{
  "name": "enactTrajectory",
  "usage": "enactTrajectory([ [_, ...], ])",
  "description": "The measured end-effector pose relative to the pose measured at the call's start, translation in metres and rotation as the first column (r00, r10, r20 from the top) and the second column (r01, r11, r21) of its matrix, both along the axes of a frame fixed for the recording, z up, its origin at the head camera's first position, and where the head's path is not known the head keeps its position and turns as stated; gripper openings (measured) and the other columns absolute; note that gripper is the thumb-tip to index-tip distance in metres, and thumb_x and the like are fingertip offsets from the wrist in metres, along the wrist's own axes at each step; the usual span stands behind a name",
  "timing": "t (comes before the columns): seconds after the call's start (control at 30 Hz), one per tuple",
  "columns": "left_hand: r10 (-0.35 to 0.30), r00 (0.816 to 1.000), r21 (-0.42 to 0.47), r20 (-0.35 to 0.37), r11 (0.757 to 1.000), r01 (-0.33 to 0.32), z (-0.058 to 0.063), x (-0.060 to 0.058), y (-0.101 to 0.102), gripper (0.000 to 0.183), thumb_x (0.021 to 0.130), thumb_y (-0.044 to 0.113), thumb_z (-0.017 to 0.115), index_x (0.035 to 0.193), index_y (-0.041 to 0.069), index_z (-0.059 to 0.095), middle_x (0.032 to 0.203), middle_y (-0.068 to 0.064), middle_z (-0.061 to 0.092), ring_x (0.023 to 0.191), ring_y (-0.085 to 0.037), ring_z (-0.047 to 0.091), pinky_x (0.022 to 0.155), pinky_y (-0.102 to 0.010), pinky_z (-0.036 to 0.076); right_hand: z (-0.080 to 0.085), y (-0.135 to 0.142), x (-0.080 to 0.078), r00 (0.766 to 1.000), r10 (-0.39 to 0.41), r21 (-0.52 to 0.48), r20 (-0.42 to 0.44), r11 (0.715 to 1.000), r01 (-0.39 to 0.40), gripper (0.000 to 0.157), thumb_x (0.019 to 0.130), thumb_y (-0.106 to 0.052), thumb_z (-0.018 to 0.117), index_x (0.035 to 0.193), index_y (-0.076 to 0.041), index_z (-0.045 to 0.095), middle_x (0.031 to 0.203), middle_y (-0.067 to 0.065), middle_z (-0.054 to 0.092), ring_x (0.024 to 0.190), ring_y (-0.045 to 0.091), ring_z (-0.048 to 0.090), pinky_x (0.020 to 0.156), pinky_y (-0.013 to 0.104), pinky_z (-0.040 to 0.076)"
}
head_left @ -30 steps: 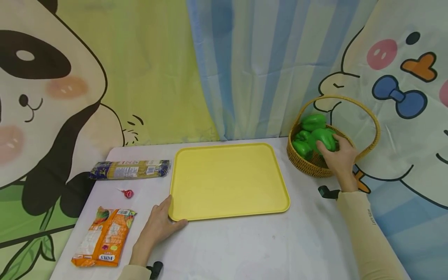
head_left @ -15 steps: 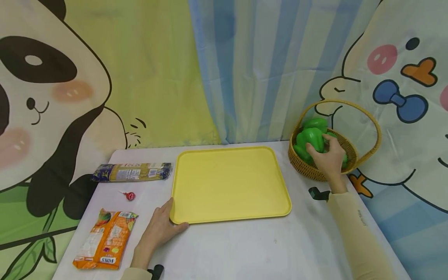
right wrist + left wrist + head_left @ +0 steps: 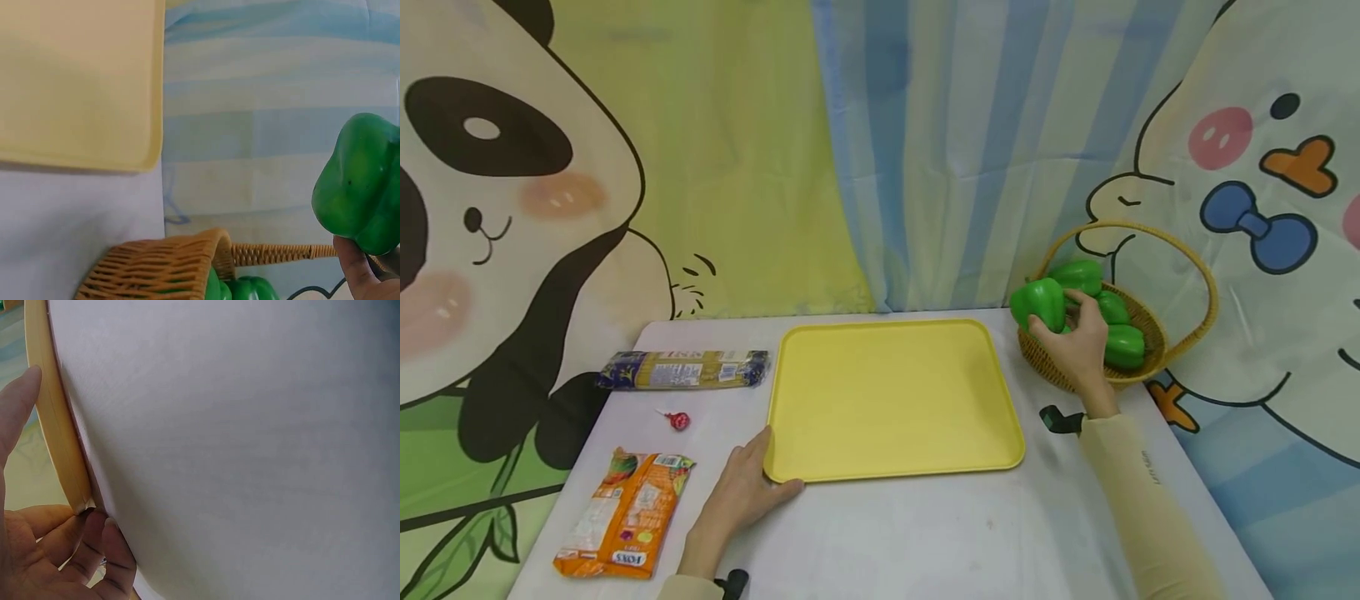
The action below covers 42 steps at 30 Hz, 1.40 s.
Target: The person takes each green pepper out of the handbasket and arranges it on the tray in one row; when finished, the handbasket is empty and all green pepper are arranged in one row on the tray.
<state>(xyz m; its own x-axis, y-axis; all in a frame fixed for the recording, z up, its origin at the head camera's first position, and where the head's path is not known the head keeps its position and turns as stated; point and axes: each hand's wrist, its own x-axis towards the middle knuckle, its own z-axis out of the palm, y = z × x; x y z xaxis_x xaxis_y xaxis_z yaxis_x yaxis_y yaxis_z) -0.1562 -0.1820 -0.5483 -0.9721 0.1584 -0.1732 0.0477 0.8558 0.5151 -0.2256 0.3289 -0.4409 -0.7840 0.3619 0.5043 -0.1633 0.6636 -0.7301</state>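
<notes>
A green bell pepper (image 3: pixel 1039 305) is gripped in my right hand (image 3: pixel 1078 346), between thumb and fingers, over the left rim of the wicker basket (image 3: pixel 1036 357). Several more green peppers (image 3: pixel 1124 346) lie in the basket, one partly hidden by the hand. In the right wrist view the held pepper (image 3: pixel 356 181) appears raised beyond the basket wall (image 3: pixel 144 269). My left hand (image 3: pixel 741 483) holds the near left corner of the yellow tray (image 3: pixel 895 400). The left wrist view shows the thumb on the tray's rim (image 3: pixel 53 437) and curled fingers (image 3: pixel 115 550) at its corner.
Left of the tray lie a long pack of spaghetti (image 3: pixel 681 370), a small red lollipop (image 3: pixel 678 421) and an orange snack bag (image 3: pixel 625 512). The basket's tall handle (image 3: pixel 1202 267) arches over the peppers. A printed curtain (image 3: pixel 940 167) hangs behind the white table (image 3: pixel 910 533).
My right hand has lifted the bell pepper out from among the others and moved left to the basket's rim. My left hand stays at the tray's corner.
</notes>
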Motion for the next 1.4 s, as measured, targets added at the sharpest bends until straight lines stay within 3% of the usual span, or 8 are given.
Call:
enactTrajectory([
  [0.3,-0.003,1.000,0.009,-0.029,1.000,0.004,0.000,0.001,-0.002,0.118,0.073,0.059,0.083,0.158,0.001,0.026,0.156,-0.023,0.044,0.117,-0.030,0.052,0.106,-0.055,0.044,-0.007,-0.013,-0.004,0.997,0.066,0.012,-0.027,0.998,-0.065,0.069,0.080,-0.016,0.079,0.141,0.000,0.049,0.134,0.023,0.054,0.113,0.041,0.060,0.083,0.010,0.041],
  [0.5,-0.017,0.999,0.001,-0.045,1.000,0.017,-0.001,-0.001,-0.002,0.118,0.073,0.060,0.082,0.159,0.004,0.025,0.155,-0.021,0.045,0.115,-0.029,0.053,0.104,-0.052,0.045,-0.010,-0.019,-0.007,0.992,0.109,0.061,-0.061,0.993,-0.105,0.075,0.080,-0.014,0.078,0.148,-0.009,0.047,0.136,0.024,0.050,0.108,0.036,0.057,0.080,0.009,0.041],
  [0.7,-0.021,0.998,-0.010,-0.062,1.000,0.021,0.001,0.000,-0.001,0.117,0.073,0.059,0.083,0.158,0.004,0.026,0.154,-0.020,0.048,0.110,-0.026,0.053,0.100,-0.049,0.047,-0.012,-0.026,-0.010,0.985,0.145,0.085,-0.098,0.987,-0.137,0.078,0.077,-0.011,0.078,0.149,-0.010,0.049,0.131,0.030,0.046,0.108,0.031,0.053,0.077,0.007,0.041],
  [0.83,-0.014,0.999,-0.008,-0.050,1.000,0.014,0.002,0.000,0.000,0.116,0.073,0.058,0.084,0.158,0.004,0.026,0.154,-0.020,0.047,0.112,-0.027,0.053,0.102,-0.049,0.046,-0.011,-0.030,-0.012,0.984,0.150,0.090,-0.096,0.986,-0.142,0.076,0.076,-0.010,0.077,0.147,-0.008,0.051,0.132,0.031,0.044,0.110,0.034,0.054,0.077,0.019,0.048],
  [0.97,-0.010,0.999,0.001,-0.045,1.000,0.010,0.003,0.001,0.000,0.116,0.073,0.056,0.084,0.159,0.005,0.026,0.155,-0.020,0.047,0.113,-0.028,0.053,0.102,-0.050,0.046,-0.009,-0.032,-0.013,0.985,0.149,0.096,-0.087,0.985,-0.140,0.072,0.076,-0.011,0.077,0.144,-0.007,0.054,0.132,0.031,0.043,0.109,0.035,0.055,0.078,0.044,0.053],
  [1.07,-0.008,0.999,0.007,-0.040,1.000,0.008,0.003,0.001,0.000,0.116,0.073,0.056,0.084,0.159,0.004,0.025,0.156,-0.020,0.045,0.116,-0.029,0.053,0.104,-0.051,0.045,-0.008,-0.033,-0.013,0.986,0.148,0.089,-0.077,0.986,-0.141,0.070,0.076,-0.012,0.078,0.142,-0.008,0.055,0.131,0.029,0.043,0.107,0.033,0.055,0.079,0.032,0.052],
  [1.2,-0.009,0.999,0.006,-0.044,1.000,0.010,0.002,0.001,0.000,0.116,0.073,0.057,0.084,0.159,0.004,0.025,0.156,-0.020,0.045,0.117,-0.029,0.053,0.105,-0.051,0.045,-0.007,-0.034,-0.013,0.985,0.155,0.086,-0.083,0.985,-0.147,0.069,0.076,-0.014,0.079,0.141,-0.009,0.055,0.129,0.028,0.043,0.104,0.031,0.054,0.075,0.010,0.039],
  [1.4,-0.013,0.998,0.003,-0.060,1.000,0.013,0.001,-0.001,0.000,0.116,0.073,0.057,0.084,0.159,0.005,0.026,0.154,-0.019,0.048,0.109,-0.025,0.053,0.100,-0.048,0.047,-0.009,-0.035,-0.015,0.973,0.196,0.094,-0.119,0.978,-0.185,0.071,0.075,-0.009,0.080,0.139,-0.002,0.052,0.129,0.029,0.045,0.100,0.032,0.057,0.079,0.010,0.041],
])
